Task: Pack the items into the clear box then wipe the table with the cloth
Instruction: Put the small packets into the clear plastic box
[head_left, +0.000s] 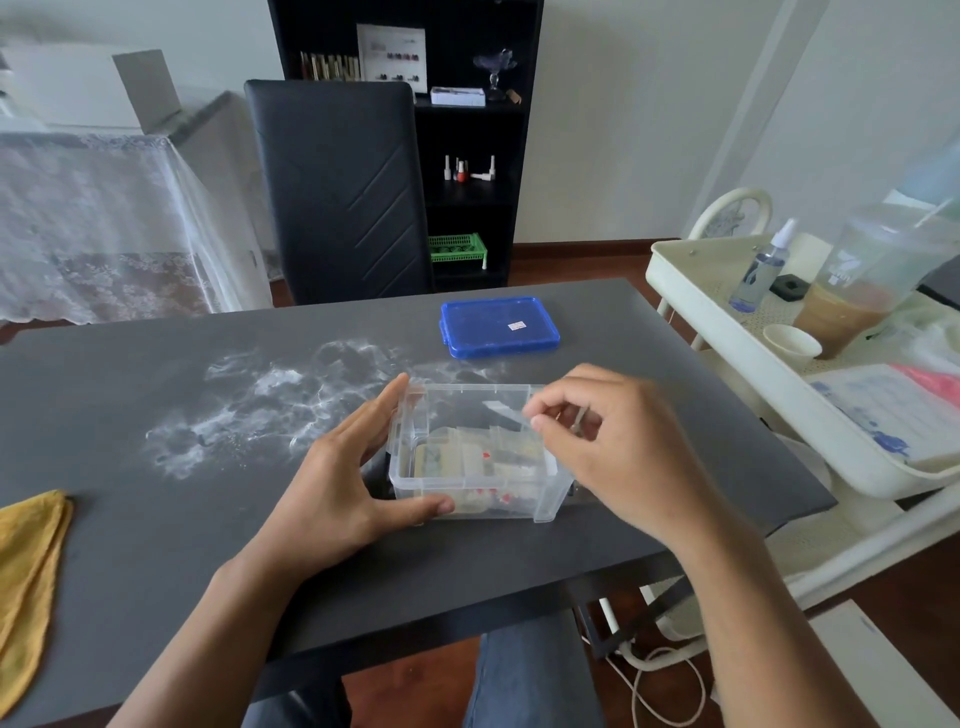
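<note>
A clear plastic box (410, 441) stands on the dark grey table (156, 545), lid off, with several small packets and cards lying inside. My left hand (343, 483) cups its left wall and front corner, thumb along the front. Over the box's right side hovers my right hand (618, 441), its fingertips pinched on a thin clear packet (506, 413) above the opening. The blue lid (498, 326) lies flat behind the box. A folded yellow cloth (26, 561) rests at the table's left edge. White powder smears (260, 400) spread left of the box.
A black chair (337, 192) stands at the table's far side, before a black shelf unit. A cream trolley (727, 322) at the right holds a spray bottle (763, 270), a drink cup, a paper cup and papers. A lace-covered table stands at far left.
</note>
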